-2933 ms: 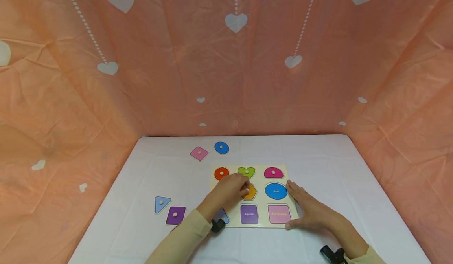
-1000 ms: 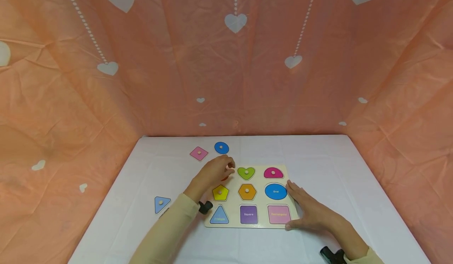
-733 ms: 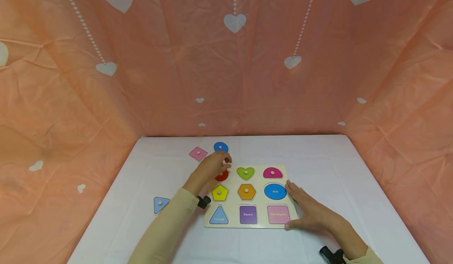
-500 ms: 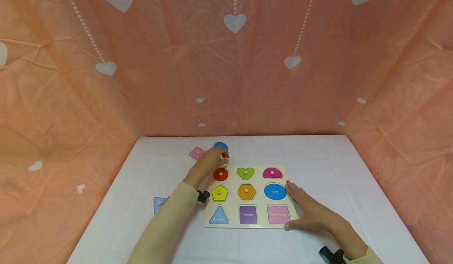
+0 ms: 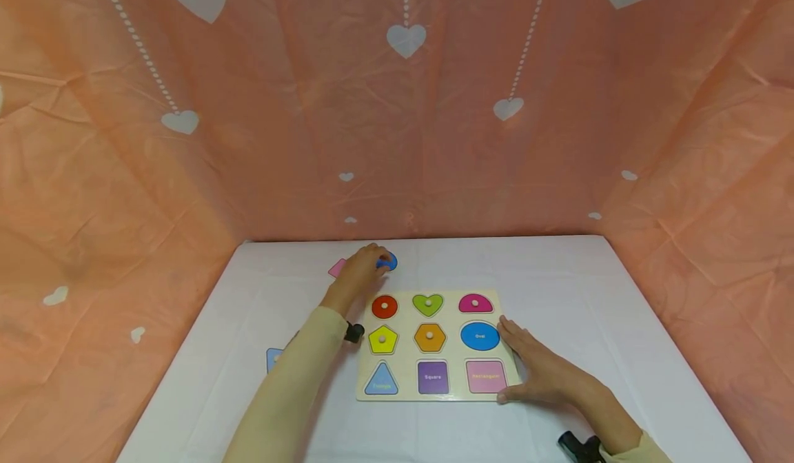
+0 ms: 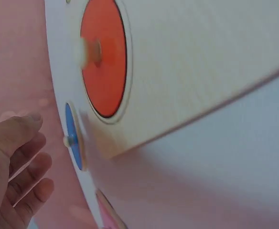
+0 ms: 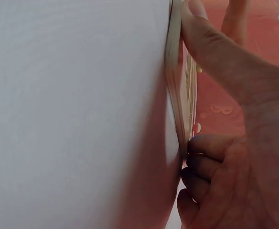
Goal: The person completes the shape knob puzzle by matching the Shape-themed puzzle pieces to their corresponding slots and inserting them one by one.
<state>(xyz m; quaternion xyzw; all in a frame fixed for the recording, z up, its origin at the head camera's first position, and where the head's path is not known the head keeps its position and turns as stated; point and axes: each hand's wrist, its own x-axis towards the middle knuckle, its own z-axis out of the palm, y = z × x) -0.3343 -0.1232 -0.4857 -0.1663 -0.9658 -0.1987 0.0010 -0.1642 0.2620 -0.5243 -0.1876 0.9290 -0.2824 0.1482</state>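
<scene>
A cream wooden shape-puzzle board (image 5: 406,359) lies on the white table, with several knobbed pieces seated in its upper rows. The blue oval, purple square, pink rectangle and blue triangle places show printed labels. Behind the board lies a blue oval piece (image 5: 392,262) with a round knob. My left hand (image 5: 360,273) is over it in the head view; in the left wrist view its loosely bent fingers are apart from the oval's knob. With thumb at the near edge and fingers along the right edge, my right hand (image 5: 546,373) touches the board's near right corner.
A pink diamond piece (image 5: 336,269) lies left of the oval, partly covered by my left hand. Part of a blue triangle piece (image 5: 273,359) shows beside my left sleeve. An orange cloth with white hearts (image 5: 409,139) encloses the table's back and sides.
My left hand has moved from over the board's hexagon to the blue oval piece behind the board. The purple square piece is now hidden behind my left arm. The right hand stays put.
</scene>
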